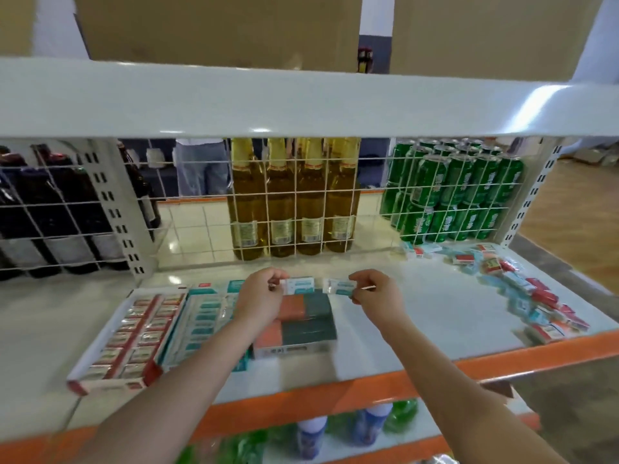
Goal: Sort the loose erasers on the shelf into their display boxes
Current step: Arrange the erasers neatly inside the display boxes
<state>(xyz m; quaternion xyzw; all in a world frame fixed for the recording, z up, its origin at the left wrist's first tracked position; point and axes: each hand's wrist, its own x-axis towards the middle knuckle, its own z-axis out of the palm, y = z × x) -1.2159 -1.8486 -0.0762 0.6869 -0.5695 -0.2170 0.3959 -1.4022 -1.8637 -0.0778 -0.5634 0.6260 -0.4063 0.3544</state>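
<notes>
Head view, looking down onto a white shelf [418,316] with an orange front edge. Left hand [259,296] raised above the display boxes, fingers curled, pinching a teal-and-white eraser [299,285] by its left end. Right hand [375,294] level with it, fingers curled, pinching a second teal-and-white eraser [338,287] by its right end. The two erasers lie end to end in the air between the hands, a narrow gap between them, both over the far edge of the orange-and-green box [303,324]. That box sits mid-shelf, its near white face toward the camera. Left of it and touching: a teal display box [204,316] with rows of teal-labelled erasers, partly hidden by the left forearm. Further left: a red display box [134,333], rows of red-labelled erasers filling it, angled slightly. Loose erasers [522,289], red and teal mixed, lie scattered in a band along the right side of the shelf, from the back corner to the front edge; motion blur, count not readable. Behind the wire grid back panel [201,202]: dark bottles [50,209] at left, yellow bottles [294,195] at centre, stacked green cans [452,189] at right. Lower tier shows bottles with white caps [311,433], blurred.
</notes>
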